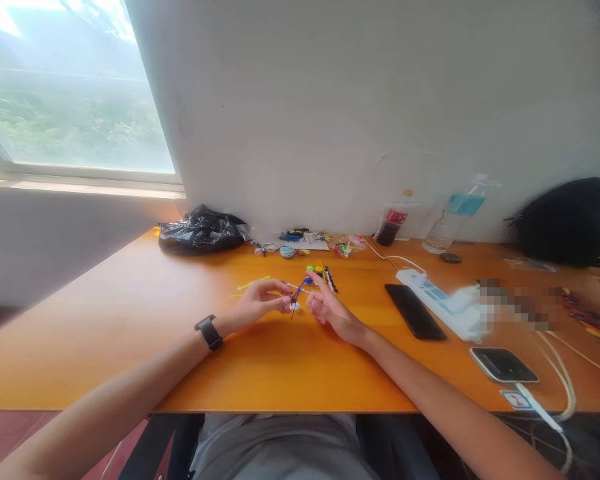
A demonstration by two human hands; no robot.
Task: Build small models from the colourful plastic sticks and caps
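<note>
Both hands [260,300] [336,313] close together, fingers [273,285] bent, forearms [135,383] [440,397] angled inward

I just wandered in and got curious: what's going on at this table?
Someone is handling small parts at a wooden table. The left hand appears to pinch a small blue piece, and the right hand is close beside it; whether that one touches it is too small to tell. A thin green piece lies just beyond the left hand, and a black phone lies off to the right.
</note>
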